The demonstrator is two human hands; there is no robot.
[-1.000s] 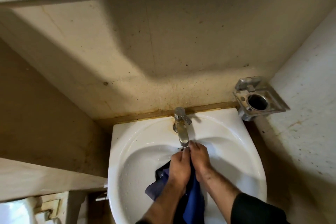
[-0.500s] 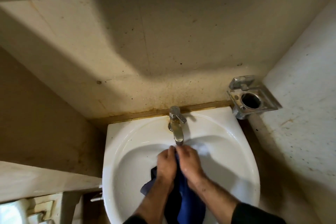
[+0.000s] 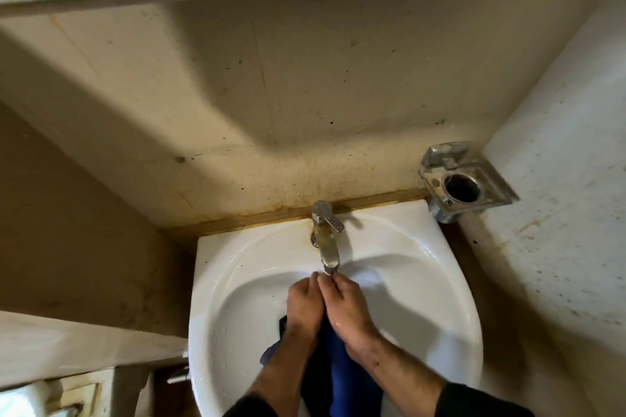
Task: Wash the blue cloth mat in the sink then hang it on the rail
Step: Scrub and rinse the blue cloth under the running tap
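Observation:
The blue cloth mat [image 3: 342,372] hangs bunched between my two hands over the bowl of the white sink [image 3: 437,288]. My left hand [image 3: 303,306] and my right hand [image 3: 349,310] are pressed side by side, both gripping the top of the mat. Their fingertips sit right under the spout of the chrome tap [image 3: 327,240]. Most of the mat is hidden beneath my hands and forearms. No rail is in view.
A stained beige wall rises behind the sink, under a white ledge. A metal wall holder with a round hole [image 3: 462,183] is fixed at the right corner. A pale ledge [image 3: 67,345] lies to the left.
Both hands, still holding the mat, have stayed together just under the tap spout. The camera has shifted a little, so the sink sits slightly differently in view.

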